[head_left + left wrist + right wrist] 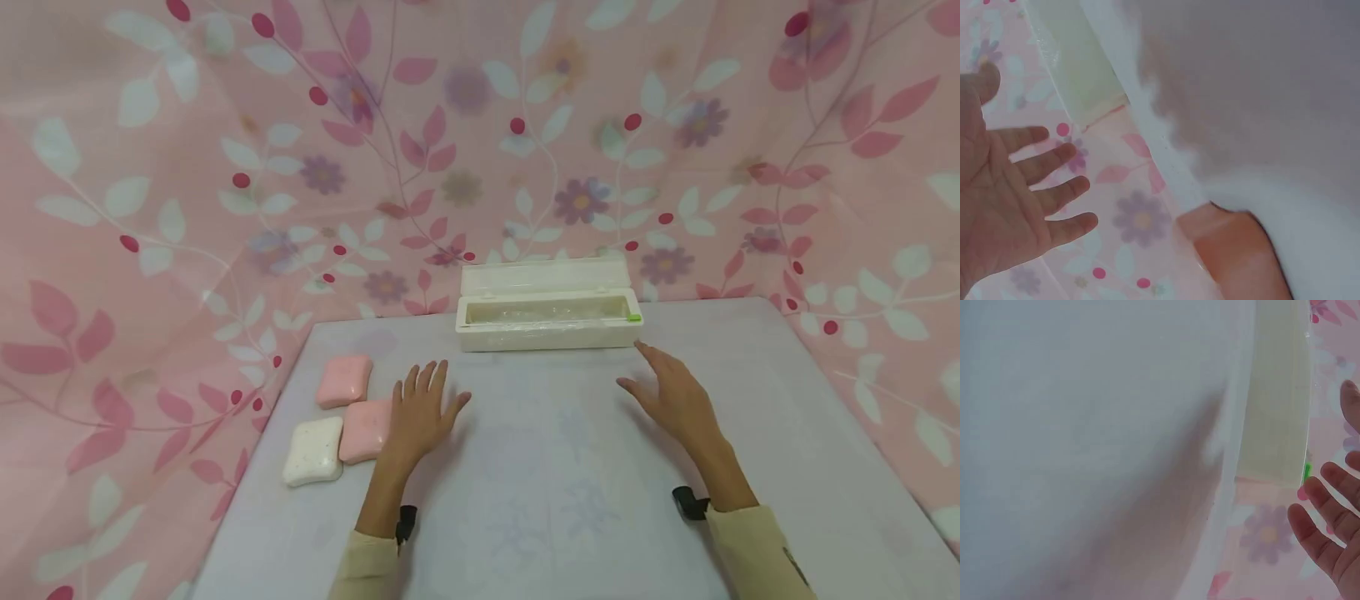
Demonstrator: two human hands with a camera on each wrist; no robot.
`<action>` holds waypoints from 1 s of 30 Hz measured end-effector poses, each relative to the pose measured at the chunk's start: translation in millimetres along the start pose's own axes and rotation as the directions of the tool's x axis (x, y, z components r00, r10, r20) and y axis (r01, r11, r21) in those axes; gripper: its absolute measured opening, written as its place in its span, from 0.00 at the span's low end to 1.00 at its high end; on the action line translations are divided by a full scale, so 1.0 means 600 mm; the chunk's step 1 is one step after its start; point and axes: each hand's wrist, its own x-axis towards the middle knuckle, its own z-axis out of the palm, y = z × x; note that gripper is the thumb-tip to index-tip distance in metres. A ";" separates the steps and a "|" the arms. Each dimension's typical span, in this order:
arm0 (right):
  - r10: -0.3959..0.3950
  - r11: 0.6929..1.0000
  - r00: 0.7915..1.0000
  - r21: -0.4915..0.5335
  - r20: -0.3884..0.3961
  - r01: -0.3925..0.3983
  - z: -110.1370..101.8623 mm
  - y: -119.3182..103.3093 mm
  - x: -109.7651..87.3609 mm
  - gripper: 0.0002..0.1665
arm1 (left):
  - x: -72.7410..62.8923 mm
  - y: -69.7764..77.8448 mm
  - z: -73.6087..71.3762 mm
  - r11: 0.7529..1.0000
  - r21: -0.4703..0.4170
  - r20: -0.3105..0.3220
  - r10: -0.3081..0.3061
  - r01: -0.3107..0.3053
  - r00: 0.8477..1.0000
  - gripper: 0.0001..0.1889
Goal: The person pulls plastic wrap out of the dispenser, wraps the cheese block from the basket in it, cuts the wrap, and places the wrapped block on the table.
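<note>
My left hand [422, 417] is held with its fingers straight and spread, beside and partly in front of a pink soap bar [363, 432]. Behind that bar lies another pink soap bar [345, 381], and a speckled white soap bar [313, 451] sits to the left. The left wrist view shows the bare palm [1004, 187] with nothing in it. On the right, my other hand [675, 398] has its fingers extended and thumb apart, holding nothing. Its fingertips appear just in front of the right end of a long white box [547, 337], whose lid [546, 276] stands raised.
A small green tab [634, 317] marks the box's right front rim. The box stands near the back edge of the pale cloth-covered table [540, 483]. A pink floral curtain [465, 150] hangs behind and along both sides.
</note>
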 end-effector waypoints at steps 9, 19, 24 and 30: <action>0.136 0.964 0.990 0.237 -0.044 -0.121 0.021 -0.002 0.058 0.38 | 0.073 0.013 0.003 0.937 -0.332 -0.065 -0.132 0.103 0.989 0.25; 0.247 0.920 0.968 0.321 -0.034 -0.223 0.038 -0.014 0.097 0.37 | 0.136 0.032 0.034 0.762 -0.602 0.046 -0.264 0.238 0.963 0.18; 0.295 0.912 0.955 0.303 -0.017 -0.276 0.044 -0.021 0.120 0.36 | 0.159 0.042 0.045 0.568 -0.742 0.195 -0.326 0.357 0.925 0.24; 0.327 0.918 0.944 0.227 0.030 -0.325 0.048 -0.031 0.136 0.33 | 0.176 0.055 0.062 0.473 -0.778 0.260 -0.356 0.413 0.897 0.22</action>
